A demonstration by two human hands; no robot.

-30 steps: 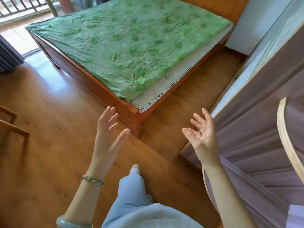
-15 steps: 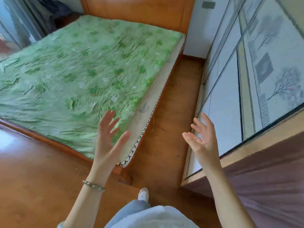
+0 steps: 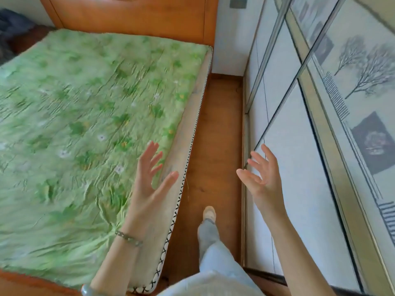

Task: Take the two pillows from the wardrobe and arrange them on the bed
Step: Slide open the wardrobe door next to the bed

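The bed [image 3: 85, 124] fills the left of the head view, covered by a wrinkled green flowered sheet over a pale mattress with a stitched edge. The wardrobe [image 3: 320, 124] runs along the right, its sliding doors printed with bare trees and closed. No pillow is visible. My left hand [image 3: 149, 180] is raised over the bed's right edge, fingers spread and empty. My right hand [image 3: 263, 178] is raised close to the wardrobe door, fingers spread and empty.
A narrow strip of wooden floor [image 3: 218, 135] runs between bed and wardrobe; my leg and shoe [image 3: 209, 212] stand in it. The wooden headboard [image 3: 132, 16] and a white wall close the far end. Dark cloth lies at the far left.
The view has swung right and moved forward into the gap between bed and wardrobe. The purple-draped furniture on the right is out of view. Both hands stay raised and empty.
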